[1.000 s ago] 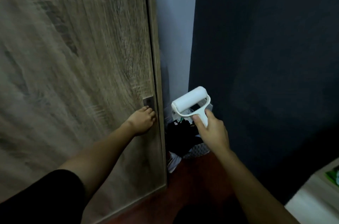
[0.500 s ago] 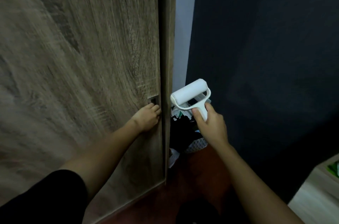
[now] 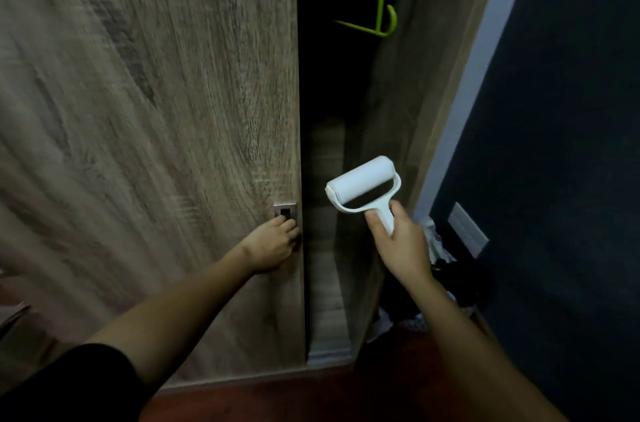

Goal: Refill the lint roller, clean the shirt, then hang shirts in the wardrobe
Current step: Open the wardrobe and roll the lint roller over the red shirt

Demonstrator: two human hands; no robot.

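White lint roller (image 3: 362,184) gripped by right hand (image 3: 401,245) fingers; left hand (image 3: 273,243) fingers hooked on wardrobe door (image 3: 156,144) edge.

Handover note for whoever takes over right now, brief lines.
Left hand grips the wardrobe door at its edge, below the recessed handle.
Right hand holds the lint roller by its handle, white roll fitted.
Door partly open; green hanger inside; clothes heap low on the right.
Done: refill, seemingly. Left: no shirt in view, so cleaning and hanging cannot be confirmed.
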